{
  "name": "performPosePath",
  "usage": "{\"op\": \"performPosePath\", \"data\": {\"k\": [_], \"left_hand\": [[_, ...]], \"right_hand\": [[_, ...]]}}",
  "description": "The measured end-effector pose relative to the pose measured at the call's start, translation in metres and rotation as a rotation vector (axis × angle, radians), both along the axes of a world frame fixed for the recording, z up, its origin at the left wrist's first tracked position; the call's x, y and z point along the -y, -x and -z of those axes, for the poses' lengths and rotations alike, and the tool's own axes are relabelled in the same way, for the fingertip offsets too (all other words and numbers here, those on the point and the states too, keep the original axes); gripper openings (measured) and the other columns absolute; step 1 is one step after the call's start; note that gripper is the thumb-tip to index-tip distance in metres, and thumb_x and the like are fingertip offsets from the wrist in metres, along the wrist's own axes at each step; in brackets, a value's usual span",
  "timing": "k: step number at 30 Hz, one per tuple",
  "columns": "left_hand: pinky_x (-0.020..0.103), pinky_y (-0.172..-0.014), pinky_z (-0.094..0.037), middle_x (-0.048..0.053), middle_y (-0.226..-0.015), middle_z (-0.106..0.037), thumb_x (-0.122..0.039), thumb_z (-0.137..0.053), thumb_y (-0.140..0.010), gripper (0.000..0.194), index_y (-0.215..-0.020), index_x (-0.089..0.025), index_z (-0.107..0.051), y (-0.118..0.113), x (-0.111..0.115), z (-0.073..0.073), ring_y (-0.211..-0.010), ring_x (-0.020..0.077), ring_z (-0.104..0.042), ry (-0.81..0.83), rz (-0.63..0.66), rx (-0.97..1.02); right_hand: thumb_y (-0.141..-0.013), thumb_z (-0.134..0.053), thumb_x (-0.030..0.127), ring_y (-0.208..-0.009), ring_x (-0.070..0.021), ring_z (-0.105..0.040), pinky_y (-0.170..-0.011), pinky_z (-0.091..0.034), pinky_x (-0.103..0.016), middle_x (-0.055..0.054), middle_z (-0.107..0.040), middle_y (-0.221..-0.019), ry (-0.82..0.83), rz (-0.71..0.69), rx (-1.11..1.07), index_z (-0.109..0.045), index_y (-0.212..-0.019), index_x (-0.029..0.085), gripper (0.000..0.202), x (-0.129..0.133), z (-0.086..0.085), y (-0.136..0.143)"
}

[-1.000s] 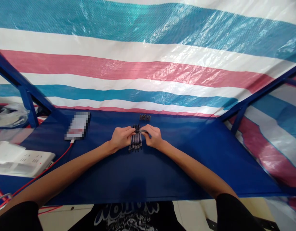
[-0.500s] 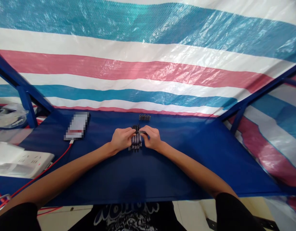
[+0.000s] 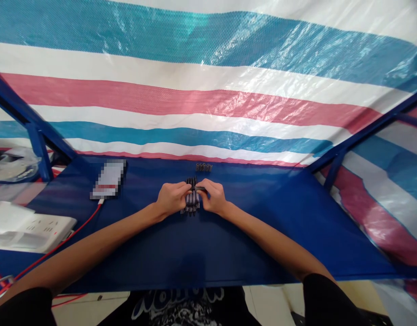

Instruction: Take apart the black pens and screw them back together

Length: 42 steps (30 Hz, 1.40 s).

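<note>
Several dark pens (image 3: 192,206) lie side by side on the blue table, pointing away from me. Above them my left hand (image 3: 173,198) and my right hand (image 3: 212,194) meet, fingers pinched. A thin dark piece (image 3: 199,188) runs between the fingertips; my right thumb and fingers grip its right end. What my left fingertips pinch is too small to make out for certain. Just behind the hands stands a short row of small grey cylinders (image 3: 204,167).
A phone (image 3: 108,179) lies at the left with a red cable (image 3: 81,226) plugged in. Nearer on the left is a white power strip (image 3: 47,231). Blue frame bars (image 3: 337,167) rise at both sides, and a striped sheet (image 3: 208,102) hangs behind the blue table (image 3: 262,235).
</note>
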<state>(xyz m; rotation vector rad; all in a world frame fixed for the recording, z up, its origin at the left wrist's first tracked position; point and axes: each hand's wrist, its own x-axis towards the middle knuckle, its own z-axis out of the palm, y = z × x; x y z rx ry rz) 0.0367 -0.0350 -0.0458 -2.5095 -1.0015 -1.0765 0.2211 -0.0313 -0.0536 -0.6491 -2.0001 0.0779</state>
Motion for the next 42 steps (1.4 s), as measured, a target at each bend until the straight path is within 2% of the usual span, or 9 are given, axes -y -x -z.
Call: {"op": "performPosePath", "data": {"k": [12,17,23,32,38,42], "left_hand": [[0.023,-0.045,-0.028,-0.001,-0.055,-0.055,-0.017,-0.042,-0.088,0.027,-0.073,-0.016,-0.064,0.0,-0.001,0.003,-0.044,0.0089,-0.044,-0.03,0.035,-0.027],[0.022,-0.046,-0.031,0.0,-0.059,-0.06,-0.023,-0.044,-0.091,0.026,-0.08,-0.017,-0.067,0.007,-0.013,0.006,-0.049,0.0091,-0.05,-0.046,0.026,-0.036],[0.022,-0.048,-0.033,0.001,-0.064,-0.062,-0.027,-0.041,-0.094,0.029,-0.083,-0.017,-0.067,0.014,-0.021,0.018,-0.052,0.0099,-0.053,0.059,-0.001,-0.064],[0.021,-0.052,-0.035,0.003,-0.071,-0.068,-0.043,-0.043,-0.096,0.038,-0.08,-0.017,-0.067,0.014,-0.023,0.023,-0.061,0.0118,-0.061,0.141,-0.084,-0.019],[0.02,-0.05,-0.034,0.003,-0.067,-0.068,-0.044,-0.041,-0.097,0.042,-0.082,-0.017,-0.07,0.015,-0.025,0.026,-0.055,0.0098,-0.059,0.101,-0.048,-0.041],[0.019,-0.049,-0.034,0.002,-0.07,-0.068,-0.038,-0.039,-0.099,0.037,-0.096,-0.018,-0.069,0.015,-0.025,0.024,-0.056,0.0093,-0.059,0.046,0.003,-0.077]], "right_hand": [[-0.088,-0.047,0.017,-0.061,-0.0145,-0.059,-0.059,-0.048,-0.026,-0.005,-0.064,-0.072,0.003,-0.002,0.007,-0.061,-0.087,0.016,0.014,0.002,0.003,0.003],[-0.09,-0.05,0.022,-0.068,-0.0154,-0.063,-0.067,-0.051,-0.027,-0.006,-0.068,-0.076,0.115,0.059,0.019,-0.065,-0.091,0.017,0.016,-0.004,0.004,0.002],[-0.09,-0.055,0.027,-0.07,-0.0156,-0.063,-0.07,-0.052,-0.028,-0.006,-0.069,-0.081,0.229,0.083,-0.035,-0.067,-0.093,0.017,0.015,-0.008,0.014,0.002],[-0.093,-0.051,0.03,-0.067,-0.0146,-0.059,-0.068,-0.049,-0.027,-0.006,-0.067,-0.081,0.27,0.117,-0.053,-0.066,-0.091,0.017,0.019,-0.011,0.016,0.001],[-0.093,-0.051,0.027,-0.071,-0.0153,-0.062,-0.069,-0.049,-0.026,-0.006,-0.067,-0.077,0.22,0.097,-0.045,-0.064,-0.084,0.016,0.02,-0.014,0.019,0.0],[-0.092,-0.054,0.029,-0.068,-0.0153,-0.062,-0.068,-0.049,-0.027,-0.005,-0.068,-0.075,0.258,0.111,-0.065,-0.065,-0.082,0.017,0.019,-0.014,0.021,-0.001]]}}
